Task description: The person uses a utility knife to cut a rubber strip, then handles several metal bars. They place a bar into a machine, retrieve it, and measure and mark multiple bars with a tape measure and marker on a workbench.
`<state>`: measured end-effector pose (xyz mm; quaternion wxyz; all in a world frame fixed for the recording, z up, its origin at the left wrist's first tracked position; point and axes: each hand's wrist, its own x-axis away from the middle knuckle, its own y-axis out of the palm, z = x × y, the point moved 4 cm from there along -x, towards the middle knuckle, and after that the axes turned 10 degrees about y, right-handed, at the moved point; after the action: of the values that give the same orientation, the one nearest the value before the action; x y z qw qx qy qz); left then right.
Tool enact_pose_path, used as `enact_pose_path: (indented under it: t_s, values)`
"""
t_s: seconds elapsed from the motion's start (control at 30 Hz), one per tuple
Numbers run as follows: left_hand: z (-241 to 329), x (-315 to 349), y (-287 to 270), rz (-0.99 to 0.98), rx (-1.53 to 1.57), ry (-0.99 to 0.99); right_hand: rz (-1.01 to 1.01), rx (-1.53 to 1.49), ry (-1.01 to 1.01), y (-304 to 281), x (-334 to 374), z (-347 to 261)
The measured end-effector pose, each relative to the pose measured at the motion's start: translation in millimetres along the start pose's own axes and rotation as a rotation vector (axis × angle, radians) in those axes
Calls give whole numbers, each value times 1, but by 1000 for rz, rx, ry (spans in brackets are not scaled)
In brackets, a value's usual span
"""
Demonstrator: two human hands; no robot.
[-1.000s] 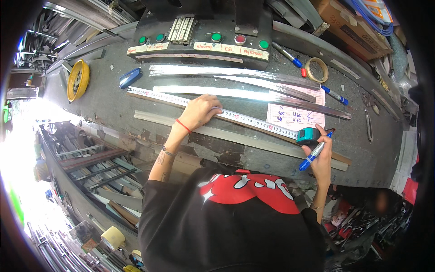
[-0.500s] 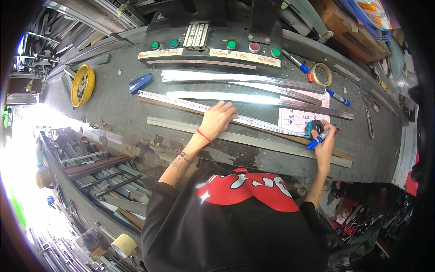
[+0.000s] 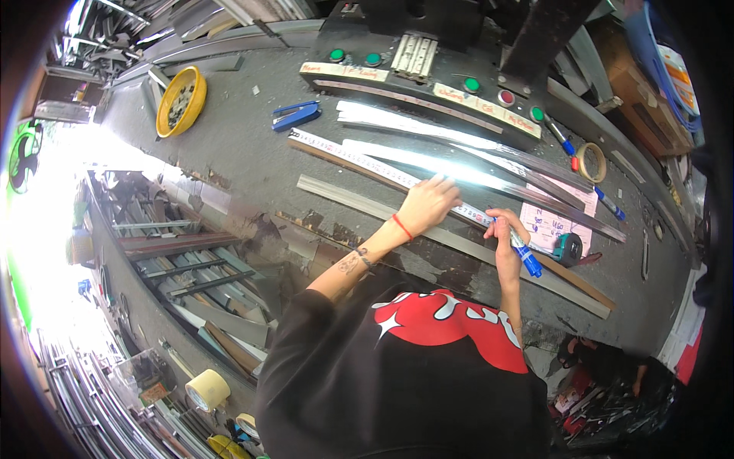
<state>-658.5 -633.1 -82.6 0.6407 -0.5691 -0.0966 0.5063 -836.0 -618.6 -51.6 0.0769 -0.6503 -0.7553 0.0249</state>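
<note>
A tape measure's white blade (image 3: 359, 159) lies stretched along a narrow brown strip (image 3: 585, 284), its end at the strip's left tip. My left hand (image 3: 430, 202) curls its fingers over blade and strip near the middle, holding them together. Just right of it, my right hand (image 3: 506, 233) grips a blue marker (image 3: 526, 258), whose blue end points down toward me. The right fingertips are at the blade; the marker's other end is hidden by the hand. The teal and black tape measure case (image 3: 567, 249) rests on the bench, apart from my right hand.
Shiny metal strips (image 3: 459, 164) lie beyond the tape, partly over a pink written sheet (image 3: 554, 222). A pale bar (image 3: 367, 208) lies nearer me. Around are a blue stapler (image 3: 297, 115), yellow bowl (image 3: 200, 103), tape roll (image 3: 591, 162) and a machine with push buttons (image 3: 472, 84).
My right hand has left the tape measure case and moved left along the blade with the marker. My left hand still holds the blade on the strip. The whole view has shifted and turned.
</note>
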Motion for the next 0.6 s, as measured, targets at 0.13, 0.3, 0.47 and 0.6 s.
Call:
enact_pose_path:
  t_s: [0.13,0.3,0.47,0.6]
  values:
    - [-4,0,1,-5,53,11,-12,-44,117,5,-2,15]
    - [-1,-1,-3,4,77,24,89,-91,59,-7,1,21]
    - [0,-4,-7,-52,116,-1,84,-302,81,-19,8,22]
    - [0,-5,-8,-79,124,-24,129,-234,156,-13,13,27]
